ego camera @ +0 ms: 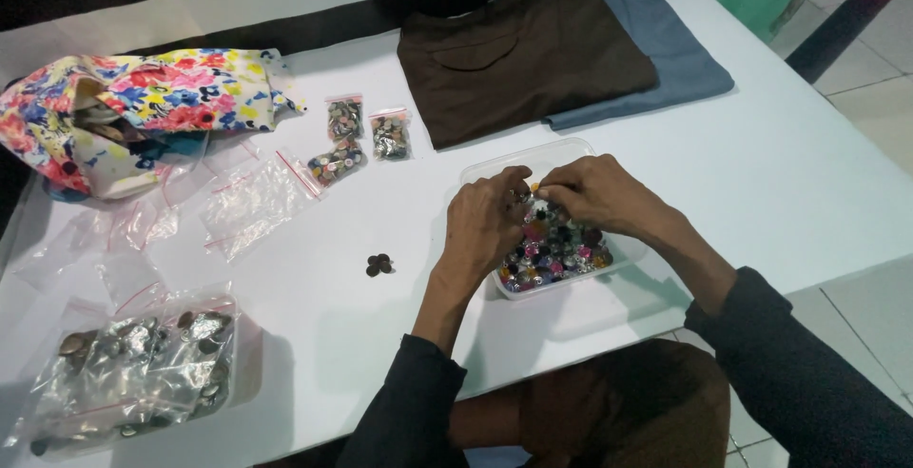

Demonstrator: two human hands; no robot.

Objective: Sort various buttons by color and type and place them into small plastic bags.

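Over a clear tub (571,159) of mixed buttons (556,249), both hands pick.

We see a white table (780,173) carrying a clear tub (561,159) of mixed buttons near its front edge and a small cluster of dark buttons (378,263) just left of it. At the far edge lie folded brown trousers (523,54) overlapping blue trousers (666,40). At left we note a floral bag (143,107), three filled button bags (357,140), empty zip bags (252,202) and a large bag of metal buttons (143,363).
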